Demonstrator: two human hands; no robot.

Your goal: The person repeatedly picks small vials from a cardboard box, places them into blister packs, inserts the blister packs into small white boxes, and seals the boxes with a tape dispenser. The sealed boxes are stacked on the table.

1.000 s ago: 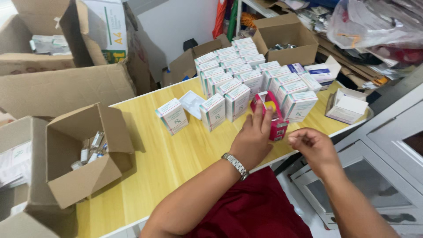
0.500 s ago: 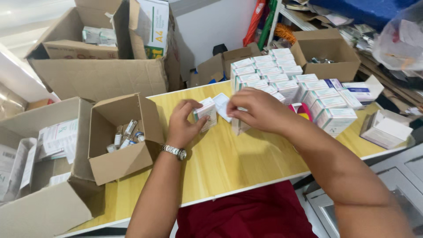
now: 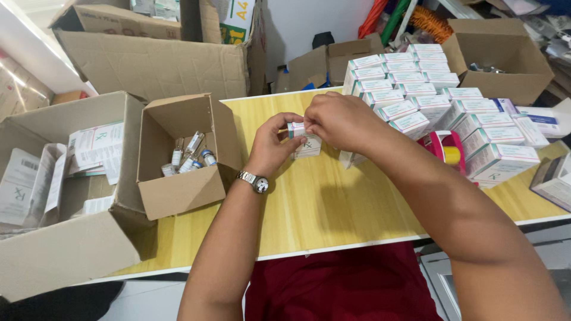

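My left hand [image 3: 275,147], with a metal watch on its wrist, grips a small white carton [image 3: 306,144] with green marks, just above the yellow table [image 3: 309,208]. My right hand [image 3: 339,122] closes over the carton's top from the right, fingers pinched at its upper edge. Behind and to the right of my hands, several rows of like white cartons [image 3: 428,98] stand on the table. A pink tape dispenser [image 3: 445,147] lies among them, right of my right forearm.
A small open cardboard box [image 3: 178,190] holding several glass vials [image 3: 190,157] stands left of my hands. A larger box with folded paper leaflets [image 3: 89,148] is at the far left. More cardboard boxes [image 3: 502,56] line the back. A loose carton [image 3: 553,181] sits at the right edge.
The view has swung left. My hands moved from the tape dispenser to a carton left of the rows and now hold it with the right hand on its top.
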